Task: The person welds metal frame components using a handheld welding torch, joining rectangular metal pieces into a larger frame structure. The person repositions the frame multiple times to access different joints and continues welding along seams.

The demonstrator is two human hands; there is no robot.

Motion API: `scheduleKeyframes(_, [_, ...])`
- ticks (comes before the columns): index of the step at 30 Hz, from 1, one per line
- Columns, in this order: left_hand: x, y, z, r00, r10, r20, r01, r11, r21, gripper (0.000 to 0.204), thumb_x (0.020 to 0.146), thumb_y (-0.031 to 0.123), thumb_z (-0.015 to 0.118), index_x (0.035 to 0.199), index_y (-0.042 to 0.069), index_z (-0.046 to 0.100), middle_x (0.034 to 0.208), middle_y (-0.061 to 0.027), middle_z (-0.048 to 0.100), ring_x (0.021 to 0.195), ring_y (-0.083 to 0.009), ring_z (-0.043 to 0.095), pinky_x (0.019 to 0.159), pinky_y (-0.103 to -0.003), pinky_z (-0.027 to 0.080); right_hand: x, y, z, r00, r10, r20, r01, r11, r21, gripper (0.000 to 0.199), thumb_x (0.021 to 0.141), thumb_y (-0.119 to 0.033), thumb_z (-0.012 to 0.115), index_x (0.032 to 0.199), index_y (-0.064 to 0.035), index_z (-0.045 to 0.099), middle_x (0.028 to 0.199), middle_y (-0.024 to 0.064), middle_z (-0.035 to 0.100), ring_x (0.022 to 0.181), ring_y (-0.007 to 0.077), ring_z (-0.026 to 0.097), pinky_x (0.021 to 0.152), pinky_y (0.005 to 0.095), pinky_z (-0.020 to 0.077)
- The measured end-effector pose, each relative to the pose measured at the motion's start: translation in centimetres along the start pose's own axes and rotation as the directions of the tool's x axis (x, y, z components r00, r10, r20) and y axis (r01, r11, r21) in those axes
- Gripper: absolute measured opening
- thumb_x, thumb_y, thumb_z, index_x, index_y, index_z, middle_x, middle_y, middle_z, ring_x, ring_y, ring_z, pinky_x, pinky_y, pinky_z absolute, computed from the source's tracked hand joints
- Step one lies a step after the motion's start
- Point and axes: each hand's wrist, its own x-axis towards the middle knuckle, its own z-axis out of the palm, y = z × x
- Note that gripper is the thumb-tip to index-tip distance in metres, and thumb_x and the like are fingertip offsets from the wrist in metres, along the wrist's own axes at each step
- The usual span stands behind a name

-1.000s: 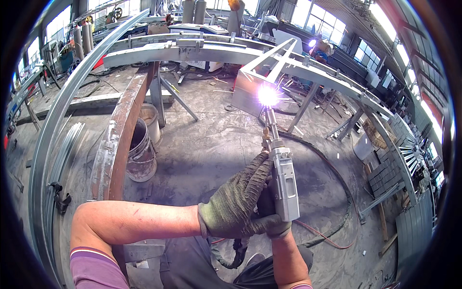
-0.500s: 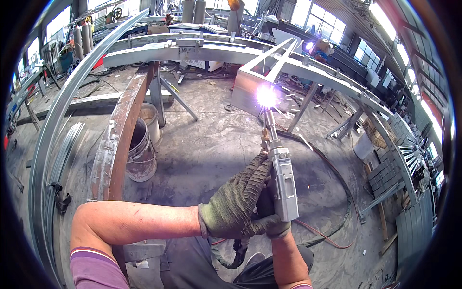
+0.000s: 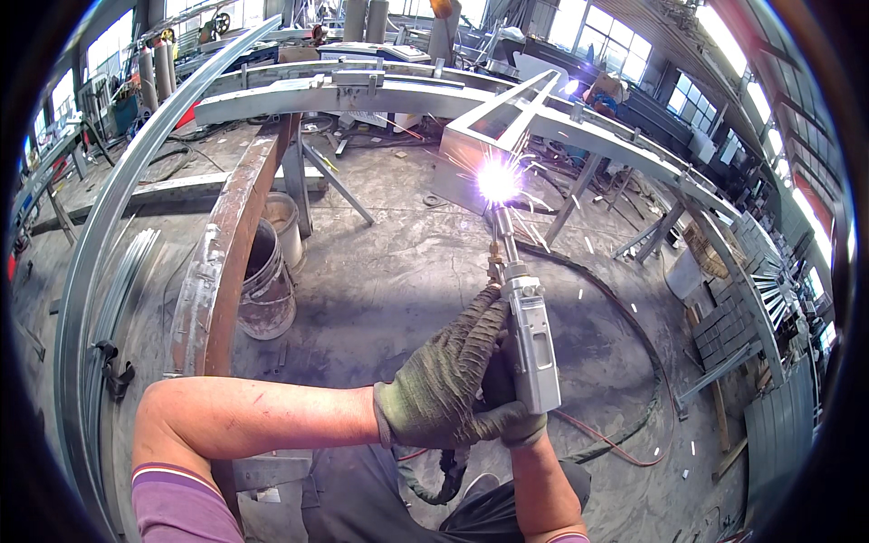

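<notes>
— Left hand (image 3: 448,380)?
— Gloved in worn green knit, fingers (image 3: 475,330) clenched around the grey welding torch (image 3: 529,339), laid over the body from the left side.
— And the right hand (image 3: 507,412)?
— Mostly hidden behind the left; dark glove, wrapped around the lower end of the same torch, fingers closed on the grip.
— Where's the torch itself?
— Held out in front, well above the concrete floor (image 3: 389,271), nozzle pointing up and away. Tip right at the bright arc (image 3: 498,179), against the corner of the galvanised steel frame (image 3: 507,113), sparks scattering around.
— Anything trailing off?
— Dark hose (image 3: 625,335) curving across the floor on the right.
— Nearby on the left?
— Rusty curved beam (image 3: 226,262), two dirty buckets (image 3: 267,281) just beside it, and a long grey curved rail (image 3: 100,244) further out.
</notes>
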Motion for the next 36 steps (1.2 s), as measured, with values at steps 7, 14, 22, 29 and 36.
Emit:
scheduleKeyframes(7, [-0.1,0.1,-0.1,1.0,0.012,-0.006,-0.012,0.999,0.031,0.123,0.093,0.047,0.088,0.172,-0.012,0.015,0.175,-0.0409,0.026,0.165,-0.0569,0.028,0.136,-0.058,0.028,-0.3,0.5,-0.4,0.998,0.063,0.012,-0.063,0.997,0.045,0.037,0.11,-0.018,0.075,0.142,-0.0012,0.067,0.125,0.0039,0.075,0.109,0.0103,0.072,0.091,0.0289,0.0613])
scheduleKeyframes(14, [-0.2,0.1,-0.1,1.0,-0.005,-0.02,0.005,1.0,-0.012,0.12,0.092,0.044,0.089,0.171,-0.012,0.018,0.173,-0.0402,0.03,0.164,-0.0568,0.03,0.136,-0.058,0.029,-0.4,-0.5,0.6,0.992,0.112,0.064,-0.125,0.952,0.278,0.044,0.109,-0.022,0.078,0.146,-0.0018,0.065,0.13,0.0061,0.073,0.114,0.0121,0.072,0.097,0.0307,0.0613])
scheduleKeyframes(22, [-0.4,-0.1,0.4,0.999,-0.011,-0.032,0.011,1.0,-0.009,0.122,0.091,0.045,0.089,0.171,-0.012,0.017,0.173,-0.0408,0.028,0.164,-0.0567,0.03,0.136,-0.058,0.029,-0.4,0.4,0.2,0.997,0.066,-0.036,-0.062,0.994,0.094,0.039,0.103,-0.016,0.084,0.137,-0.0018,0.071,0.114,0.0014,0.077,0.098,0.0092,0.073,0.08,0.0284,0.0619])
scheduleKeyframes(29, [-0.5,-0.1,0.4,1.0,-0.014,-0.022,0.014,1.0,0.017,0.122,0.092,0.046,0.088,0.172,-0.011,0.016,0.174,-0.0412,0.026,0.164,-0.0573,0.029,0.136,-0.058,0.029,-0.8,1.4,-0.2,1.0,0.008,-0.025,-0.007,0.999,0.034,0.037,0.107,-0.006,0.076,0.143,-0.0012,0.07,0.122,0.005,0.077,0.109,0.0134,0.076,0.092,0.0296,0.064])
scheduleKeyframes(36, [-0.6,-0.1,0.5,0.999,-0.016,-0.038,0.016,1.0,0.005,0.122,0.091,0.049,0.089,0.172,-0.01,0.018,0.173,-0.0405,0.028,0.163,-0.0572,0.03,0.136,-0.058,0.029,-0.7,2.0,-0.9,0.999,0.001,-0.038,-0.009,0.978,-0.208,0.04,0.104,-0.006,0.08,0.142,-0.0006,0.07,0.121,0.005,0.078,0.111,0.0137,0.076,0.094,0.0301,0.064])
